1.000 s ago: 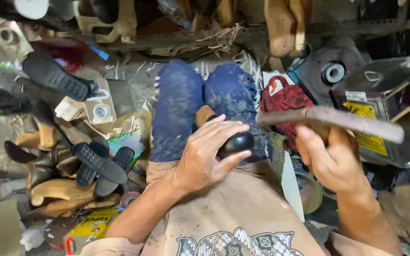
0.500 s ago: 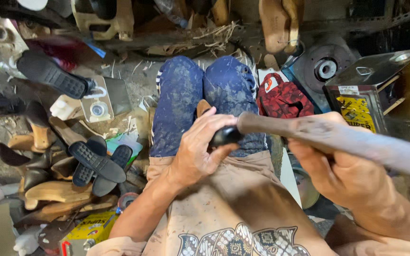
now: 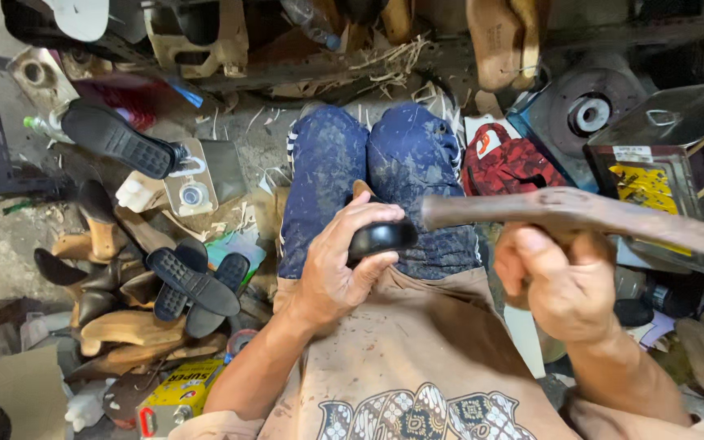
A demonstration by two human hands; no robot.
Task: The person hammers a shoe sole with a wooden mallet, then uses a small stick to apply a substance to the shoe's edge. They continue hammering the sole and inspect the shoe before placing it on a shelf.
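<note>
Head camera looks straight down at a seated person's lap, knees in dirt-streaked blue trousers (image 3: 368, 187) and a tan apron (image 3: 425, 350) spread over the thighs. Left hand (image 3: 337, 265) is curled around a small black shoe piece (image 3: 380, 238), probably a heel, pinning it on the lap against the right knee; thumb lies over its top and the fingers wrap beneath, so the grip is closed on it. Right hand (image 3: 560, 281) is closed in a fist around the lower part of a worn, rust-brown hammer-like tool (image 3: 568, 213), whose long head runs level from just above the black piece out toward the right. The tool's left end sits just beside the black piece; whether they touch cannot be told.

On the floor to the left lie several black rubber soles (image 3: 193, 285) among wooden shoe lasts (image 3: 124, 326), with a yellow tin (image 3: 177, 387) nearer the person. A red patterned bag (image 3: 507, 163) sits right of the knees, and beyond it a metal box with a yellow label (image 3: 662, 155). More lasts (image 3: 503, 41) stand along the top edge.
</note>
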